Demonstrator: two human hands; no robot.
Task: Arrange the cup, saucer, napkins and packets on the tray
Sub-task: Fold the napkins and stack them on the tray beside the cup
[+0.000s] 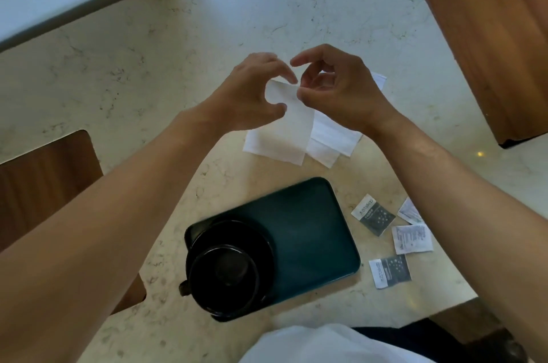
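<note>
Head-worn view, steeply down onto table (148, 66)

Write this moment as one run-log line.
both hands: left hand, right hand pinch napkin | cup, saucer on tray | packets off tray

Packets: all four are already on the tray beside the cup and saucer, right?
Not quite. The head view shows the four packets lying on the table, to the right of the tray. The cup and saucer are on the tray.
</note>
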